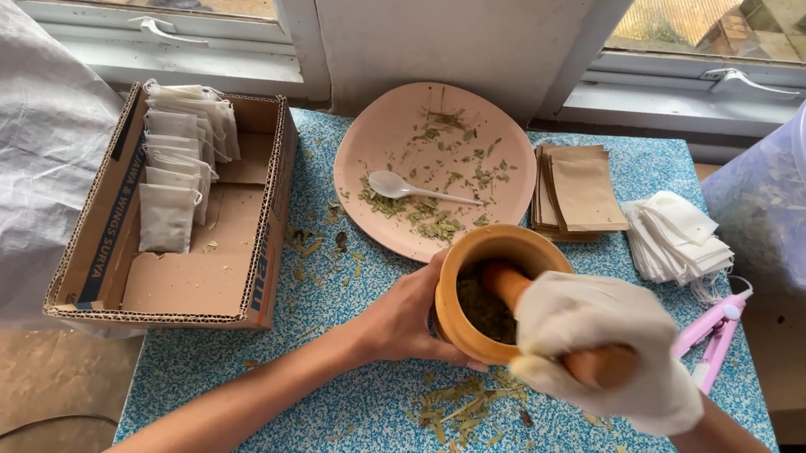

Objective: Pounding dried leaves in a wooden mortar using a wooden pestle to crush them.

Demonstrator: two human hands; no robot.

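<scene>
Head view: left hand (405, 319) cups mortar (478, 262); gloved right hand (605, 361) fists pestle (514, 290).

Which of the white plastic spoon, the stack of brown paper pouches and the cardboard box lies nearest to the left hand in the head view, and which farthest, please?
From the left hand, which rests against the wooden mortar:
1. White plastic spoon, on the pink plate just beyond the hand.
2. Stack of brown paper pouches, beyond the mortar to the right.
3. Cardboard box, to the left; its near wall rivals the pouches, so those two are close.
</scene>
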